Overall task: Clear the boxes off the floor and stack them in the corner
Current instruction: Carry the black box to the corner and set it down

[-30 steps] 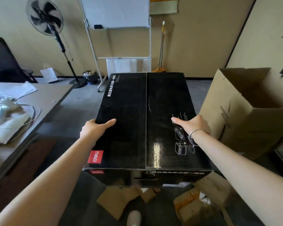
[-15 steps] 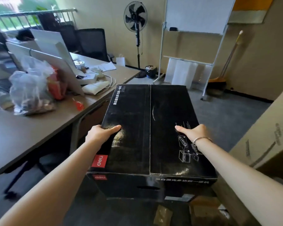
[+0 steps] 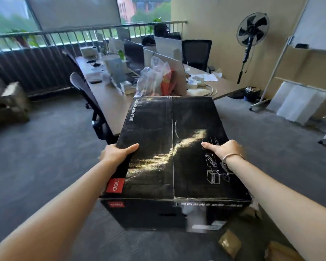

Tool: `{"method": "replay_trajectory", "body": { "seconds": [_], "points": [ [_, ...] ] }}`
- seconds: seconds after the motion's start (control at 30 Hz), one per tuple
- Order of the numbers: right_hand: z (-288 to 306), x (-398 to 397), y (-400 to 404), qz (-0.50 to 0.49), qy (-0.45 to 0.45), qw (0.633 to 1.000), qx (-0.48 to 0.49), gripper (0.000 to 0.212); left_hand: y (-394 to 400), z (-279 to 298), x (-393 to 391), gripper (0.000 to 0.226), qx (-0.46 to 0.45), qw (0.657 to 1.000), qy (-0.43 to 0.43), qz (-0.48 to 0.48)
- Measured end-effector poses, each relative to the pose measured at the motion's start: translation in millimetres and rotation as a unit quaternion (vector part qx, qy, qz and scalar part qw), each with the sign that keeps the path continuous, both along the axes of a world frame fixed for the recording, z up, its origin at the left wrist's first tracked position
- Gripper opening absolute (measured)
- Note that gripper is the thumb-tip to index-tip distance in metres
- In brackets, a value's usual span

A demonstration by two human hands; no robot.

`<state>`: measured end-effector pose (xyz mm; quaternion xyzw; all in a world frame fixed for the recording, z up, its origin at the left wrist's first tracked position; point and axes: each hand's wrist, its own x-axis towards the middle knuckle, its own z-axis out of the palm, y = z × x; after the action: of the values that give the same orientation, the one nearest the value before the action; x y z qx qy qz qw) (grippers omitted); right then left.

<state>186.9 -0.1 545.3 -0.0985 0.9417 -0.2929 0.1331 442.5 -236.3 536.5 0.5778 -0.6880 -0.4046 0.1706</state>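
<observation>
Presently, the black box (image 3: 172, 157) is held off the floor (image 3: 45, 157), beside the cluttered surface (image 3: 111, 104). The left hand (image 3: 117, 154) and right hand (image 3: 222, 150) clasp its opposite sides, thumbs lying on top; fingers apparently curl underneath, out of sight.

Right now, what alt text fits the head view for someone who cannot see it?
Two bare hands carry a large black box at its sides, left hand and right hand with thumbs lying on its top. Beyond it are a cluttered desk, a standing fan and grey carpet.

Open floor (image 3: 51, 157) left; desk (image 3: 113, 106) and chair (image 3: 87, 95) block ahead.
</observation>
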Motion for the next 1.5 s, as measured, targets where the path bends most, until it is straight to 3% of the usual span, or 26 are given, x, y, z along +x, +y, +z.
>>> {"method": "replay_trajectory", "body": {
  "seconds": [0.13,0.3,0.63,0.83,1.23,1.3,1.43,1.5],
  "points": [
    [17,84,-39,0.06,-0.013,0.998,0.002,0.098,-6,14,108,0.08,-0.002,0.998,0.011,0.069],
    [32,189,-105,0.165,-0.026,0.986,-0.001,0.095,-20,27,250,0.093,0.007,0.986,0.009,0.168],
    [35,330,-248,0.326,-0.025,0.945,-0.014,0.082,-58,39,416,0.088,-0.013,0.946,-0.033,0.321],
    [23,363,-342,0.379,-0.038,0.925,-0.008,0.082,-116,28,449,0.087,0.001,0.931,-0.055,0.361],
    [37,386,-639,0.438,-0.014,0.899,-0.018,0.076,-369,29,468,0.068,-0.006,0.911,-0.048,0.409],
    [36,388,-680,0.442,-0.017,0.896,-0.025,0.076,-408,30,469,0.074,-0.006,0.908,-0.044,0.417],
    [25,390,-772,0.437,-0.012,0.899,-0.023,0.082,-508,14,479,0.12,0.014,0.904,-0.032,0.426],
    [17,394,-821,0.43,-0.013,0.903,-0.013,0.083,-568,-1,489,0.129,0.021,0.905,-0.033,0.423]
  ]
}}
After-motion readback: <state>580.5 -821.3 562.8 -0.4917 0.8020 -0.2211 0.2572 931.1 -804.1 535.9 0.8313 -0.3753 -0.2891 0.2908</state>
